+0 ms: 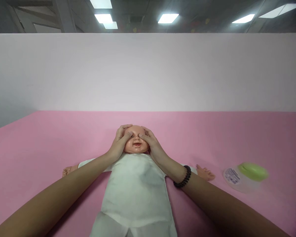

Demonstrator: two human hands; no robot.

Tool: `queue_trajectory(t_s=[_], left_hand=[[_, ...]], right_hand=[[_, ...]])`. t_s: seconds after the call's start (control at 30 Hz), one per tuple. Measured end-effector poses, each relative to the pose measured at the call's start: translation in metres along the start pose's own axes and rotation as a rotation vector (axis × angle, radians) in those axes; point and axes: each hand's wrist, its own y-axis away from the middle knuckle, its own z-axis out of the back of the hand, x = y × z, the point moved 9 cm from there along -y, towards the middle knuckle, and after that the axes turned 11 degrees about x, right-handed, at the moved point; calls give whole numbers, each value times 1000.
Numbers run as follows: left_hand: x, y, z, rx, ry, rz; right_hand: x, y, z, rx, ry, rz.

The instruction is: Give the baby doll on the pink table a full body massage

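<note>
A baby doll (136,184) in a white cloth suit lies on its back on the pink surface (39,141), head away from me. My left hand (120,141) cups the left side of the doll's head (136,144), thumb resting over one eye. My right hand (151,143) cups the other side, thumb over the other eye. Fingers of both hands curve around the head. A dark bead bracelet (183,177) sits on my right wrist. The doll's arms stretch out sideways, its small hands (206,172) showing beyond my forearms.
A round clear container with a green lid (246,176) lies tilted on the pink surface to the right of the doll. A white partition wall (148,72) stands behind the surface. Ceiling lights show above.
</note>
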Motion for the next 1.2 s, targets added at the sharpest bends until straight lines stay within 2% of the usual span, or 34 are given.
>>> queue_trajectory(t_s=[0.23,0.5,0.7,0.97,1.2], left_hand=[[0,1,-2,23,39,20],[0,-2,4,-51,-43,17],[-1,-4,6,-68,-80,10],[2,-2,3,-43,-22,23],[3,2,-1,17,18,46]], right_hand=[[3,2,0,-16,25,1],[3,-1,3,-32,103,21],[-2,-6,7,-43,17,39],[-4,-4,4,-14,-23,18],[4,1,-3,23,35,-4]])
